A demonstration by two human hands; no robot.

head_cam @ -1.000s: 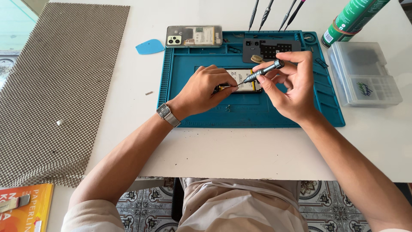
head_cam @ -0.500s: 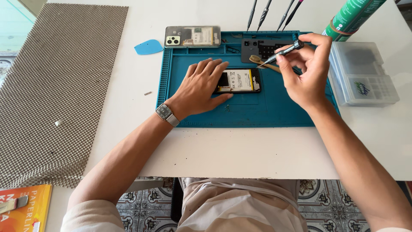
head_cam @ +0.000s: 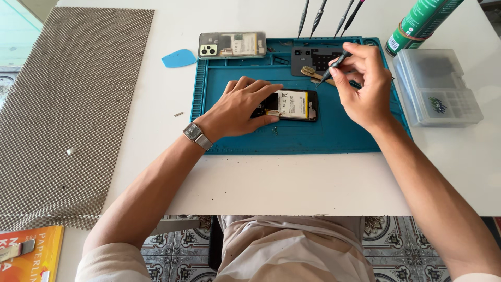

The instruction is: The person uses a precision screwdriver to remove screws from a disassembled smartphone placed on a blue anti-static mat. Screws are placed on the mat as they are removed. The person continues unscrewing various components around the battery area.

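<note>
An opened phone [head_cam: 293, 105] with its battery exposed lies on a blue repair mat [head_cam: 292, 138]. My left hand [head_cam: 241, 107] rests flat on the phone's left end, holding it down. My right hand [head_cam: 364, 86] is raised to the right of the phone and grips a thin dark screwdriver [head_cam: 330, 69], tip pointing down-left over the mat's back area. The screwdriver tip hovers near a small brush [head_cam: 311, 73] and a dark magnetic screw pad [head_cam: 314, 58].
The phone's back cover [head_cam: 232, 45] lies at the mat's rear edge, a blue pick [head_cam: 179, 58] beside it. Several screwdrivers [head_cam: 326, 13] lie behind the mat. A green can [head_cam: 420, 23] and clear parts box [head_cam: 437, 86] sit right. A grey mesh mat [head_cam: 68, 104] covers the left.
My right hand lifted the screwdriver off the phone and carried it back and right toward the screw pad. My left hand stayed on the phone, flattening over its left end.
</note>
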